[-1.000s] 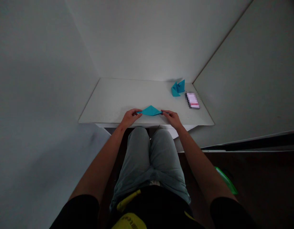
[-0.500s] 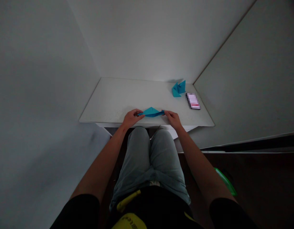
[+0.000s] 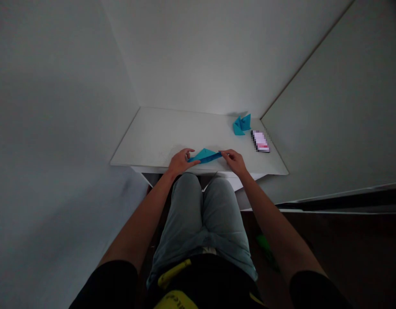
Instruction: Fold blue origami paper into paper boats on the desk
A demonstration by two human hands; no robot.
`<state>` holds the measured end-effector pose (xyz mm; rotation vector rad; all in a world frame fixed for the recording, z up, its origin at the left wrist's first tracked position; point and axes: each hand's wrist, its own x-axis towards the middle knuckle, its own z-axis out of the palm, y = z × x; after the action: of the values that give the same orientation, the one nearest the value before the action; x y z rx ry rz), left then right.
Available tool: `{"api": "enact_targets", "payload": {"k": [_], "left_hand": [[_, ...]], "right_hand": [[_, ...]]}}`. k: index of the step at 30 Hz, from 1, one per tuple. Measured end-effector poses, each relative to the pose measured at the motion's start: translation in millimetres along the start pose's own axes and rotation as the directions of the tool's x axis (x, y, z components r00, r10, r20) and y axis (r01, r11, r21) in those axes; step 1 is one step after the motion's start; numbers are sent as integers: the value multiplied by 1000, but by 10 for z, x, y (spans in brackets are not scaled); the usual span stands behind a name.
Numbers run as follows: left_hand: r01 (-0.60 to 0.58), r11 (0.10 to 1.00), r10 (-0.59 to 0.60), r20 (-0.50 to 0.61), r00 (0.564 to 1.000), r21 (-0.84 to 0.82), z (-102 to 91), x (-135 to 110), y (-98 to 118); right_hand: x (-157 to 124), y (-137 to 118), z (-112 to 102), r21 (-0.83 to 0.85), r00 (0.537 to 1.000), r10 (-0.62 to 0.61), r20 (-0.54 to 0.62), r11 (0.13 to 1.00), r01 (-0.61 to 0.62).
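Note:
A folded blue paper (image 3: 205, 155) lies near the front edge of a small white table (image 3: 159, 137). My left hand (image 3: 181, 162) pinches its left tip and my right hand (image 3: 234, 162) pinches its right tip, so the paper stretches between them, slightly tilted. Both hands rest on the tabletop just above my knees.
A second folded blue paper figure (image 3: 242, 124) stands at the back right of the table, with a small flat pinkish object (image 3: 260, 141) beside it. White walls close in the table on the left, back and right. A green object (image 3: 266, 249) lies on the dark floor at right.
The blue paper has flattened from a wide triangle into a narrower, tilted strip between my hands. My hands stayed at its two ends. The view shifted slightly.

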<state>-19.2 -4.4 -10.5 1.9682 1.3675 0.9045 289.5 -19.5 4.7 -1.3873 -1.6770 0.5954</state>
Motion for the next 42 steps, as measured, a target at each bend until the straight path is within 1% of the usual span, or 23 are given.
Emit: {"api": "enact_targets", "payload": {"k": [3, 5, 7, 9, 12, 14, 15, 18, 20, 21, 23, 26, 27, 28, 30, 32, 34, 36, 38, 42], "left_hand": [[32, 999, -33, 19, 999, 28, -6, -8, 28], [34, 999, -35, 41, 999, 30, -21, -15, 51], [30, 999, -31, 58, 998, 11, -39, -23, 67], [28, 1000, -27, 62, 998, -3, -53, -28, 69], [44, 999, -44, 58, 997, -10, -51, -21, 48], [54, 998, -53, 47, 997, -19, -37, -11, 25], [56, 998, -55, 36, 998, -23, -30, -6, 15], [60, 997, -60, 5, 998, -38, -21, -2, 1], [69, 996, -69, -4, 998, -65, -25, -5, -2], [72, 993, -73, -3, 997, -89, -27, -5, -6], [70, 984, -70, 3, 998, -163, -27, 3, -27], [41, 961, -39, 12, 999, -273, -7, 40, -81], [35, 956, -35, 6, 999, -291, 4, 58, -99], [36, 952, -38, -2, 999, -303, 18, 76, -114], [61, 938, -67, -7, 998, -342, 43, 109, -132], [95, 907, -98, 14, 995, -410, 57, 132, -137], [117, 879, -106, 50, 993, -462, 52, 142, -138], [120, 876, -95, 78, 992, -467, 28, 141, -139], [96, 893, -68, 80, 994, -440, -6, 138, -136], [41, 921, -23, 51, 998, -387, -54, 136, -114]], "right_hand": [[146, -205, -59, -109, 992, -118, 42, 987, 122], [266, -377, -88, -183, 974, -187, 127, 961, 209], [387, -545, -106, -233, 945, -227, 236, 931, 282], [500, -683, -117, -276, 913, -248, 324, 898, 342], [629, -816, -112, -322, 876, -248, 415, 860, 396], [670, -864, -79, -337, 863, -244, 441, 847, 412], [672, -879, -49, -341, 866, -245, 437, 845, 411], [602, -885, 102, -338, 903, -250, 350, 865, 370], [511, -839, 233, -320, 927, -239, 289, 889, 328], [460, -796, 298, -308, 932, -229, 281, 898, 313], [356, -670, 405, -266, 922, -234, 307, 910, 319], [215, -419, 487, -148, 860, -307, 407, 907, 394], [173, -334, 496, -120, 853, -315, 417, 911, 395], [134, -256, 499, -107, 861, -309, 404, 919, 380], [72, -127, 499, -93, 904, -268, 333, 945, 314], [36, -41, 503, -43, 944, -214, 250, 972, 232], [32, 12, 518, 33, 972, -135, 193, 991, 131], [53, 41, 541, 106, 981, -47, 189, 994, 27], [89, 55, 564, 162, 976, 24, 214, 985, -60], [155, 46, 588, 259, 973, 106, 205, 953, -159]]}}
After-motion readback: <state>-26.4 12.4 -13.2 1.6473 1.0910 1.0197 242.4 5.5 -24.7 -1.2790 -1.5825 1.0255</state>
